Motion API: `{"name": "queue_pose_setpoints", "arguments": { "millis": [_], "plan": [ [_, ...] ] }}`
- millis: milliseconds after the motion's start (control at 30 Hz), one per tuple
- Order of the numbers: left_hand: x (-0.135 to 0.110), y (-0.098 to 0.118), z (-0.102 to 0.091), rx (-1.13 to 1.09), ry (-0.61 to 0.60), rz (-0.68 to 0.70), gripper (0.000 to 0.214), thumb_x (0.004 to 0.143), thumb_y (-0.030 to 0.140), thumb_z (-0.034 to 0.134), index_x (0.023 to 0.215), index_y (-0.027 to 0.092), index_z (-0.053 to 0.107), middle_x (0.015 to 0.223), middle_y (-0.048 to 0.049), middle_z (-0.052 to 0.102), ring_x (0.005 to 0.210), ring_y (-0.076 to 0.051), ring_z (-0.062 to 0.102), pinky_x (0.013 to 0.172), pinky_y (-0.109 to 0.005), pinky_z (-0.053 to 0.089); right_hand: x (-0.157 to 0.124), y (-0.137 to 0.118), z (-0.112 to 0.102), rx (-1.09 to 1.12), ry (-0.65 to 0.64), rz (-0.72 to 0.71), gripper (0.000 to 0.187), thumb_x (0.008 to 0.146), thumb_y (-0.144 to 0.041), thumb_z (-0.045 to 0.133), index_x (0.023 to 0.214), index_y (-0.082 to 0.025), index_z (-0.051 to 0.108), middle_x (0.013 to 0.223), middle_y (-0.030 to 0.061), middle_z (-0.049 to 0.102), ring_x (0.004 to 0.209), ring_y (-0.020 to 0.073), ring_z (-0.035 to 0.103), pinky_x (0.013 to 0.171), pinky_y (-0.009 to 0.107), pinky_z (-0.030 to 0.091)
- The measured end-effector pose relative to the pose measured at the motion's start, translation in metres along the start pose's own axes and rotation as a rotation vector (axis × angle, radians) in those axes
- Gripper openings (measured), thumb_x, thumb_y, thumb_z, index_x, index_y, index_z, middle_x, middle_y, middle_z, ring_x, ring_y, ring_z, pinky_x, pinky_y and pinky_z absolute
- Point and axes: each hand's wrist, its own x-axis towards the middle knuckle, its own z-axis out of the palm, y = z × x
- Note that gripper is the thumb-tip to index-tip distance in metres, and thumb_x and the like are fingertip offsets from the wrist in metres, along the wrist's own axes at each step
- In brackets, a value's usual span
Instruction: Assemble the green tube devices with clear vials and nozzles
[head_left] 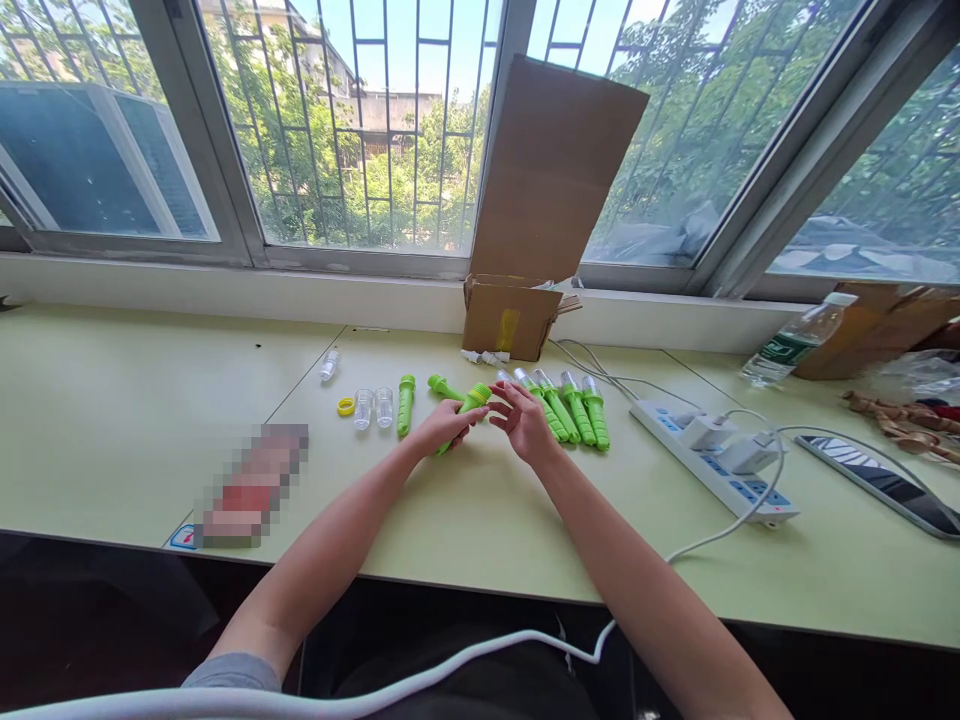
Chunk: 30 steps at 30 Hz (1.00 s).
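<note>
My left hand (441,425) is closed round a green plastic handle (475,397), a ribbed tube with a threaded upper end tilted up to the right. Close to that end is my right hand (525,420), its fingers apart and slightly curled, with nothing visible in them. Another green handle (406,405) lies to the left, and one more (441,384) is partly behind my left hand. Several green handles with clear tops (574,408) lie in a row at the right, some partly hidden by my right hand. Clear plastic caps (363,408) and a yellow ring (346,406) sit farther left.
A cardboard box (504,318) with a raised flap stands by the window, small white parts (487,357) before it. Rightward are a power strip (716,462) with plugs and cables, a phone (881,482) and a water bottle (799,340). A blurred item (255,485) lies left.
</note>
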Motion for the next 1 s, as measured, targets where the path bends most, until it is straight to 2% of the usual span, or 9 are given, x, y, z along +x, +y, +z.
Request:
{"name": "queue_pose_setpoints", "arguments": {
  "millis": [333,733,1000],
  "plan": [
    [0.0006,-0.0013,-0.0007,-0.005,-0.014,0.015,0.048,0.075,0.064,0.054,0.069,0.017,0.046,0.051,0.005,0.044,0.036,-0.005,0.039,0.034,-0.018,0.03,-0.0006,-0.0006,0.002,0.093,0.026,0.042,0.022,0.066,-0.035,0.074,0.081,-0.022,0.062,0.099,0.0023,0.07,0.069,0.0156,0.067,0.051,0.025,0.053],
    [-0.0015,0.0021,-0.0001,-0.012,-0.015,-0.002,0.05,0.075,0.066,0.053,0.067,0.017,0.046,0.052,0.005,0.044,0.036,-0.005,0.038,0.034,-0.019,0.028,-0.001,-0.0026,0.0015,0.109,0.028,0.103,0.024,0.06,-0.031,0.08,0.08,-0.022,0.071,0.075,-0.0006,0.071,0.065,0.0135,0.066,0.053,0.022,0.05],
    [-0.0019,0.0021,0.0002,-0.011,-0.01,-0.005,0.051,0.074,0.067,0.053,0.068,0.017,0.046,0.051,0.005,0.044,0.036,-0.005,0.038,0.034,-0.019,0.028,-0.0013,-0.0029,0.0015,0.118,0.024,0.093,0.025,0.056,-0.029,0.081,0.077,-0.021,0.07,0.077,-0.0008,0.071,0.063,0.0124,0.065,0.054,0.024,0.051]
  ]
}}
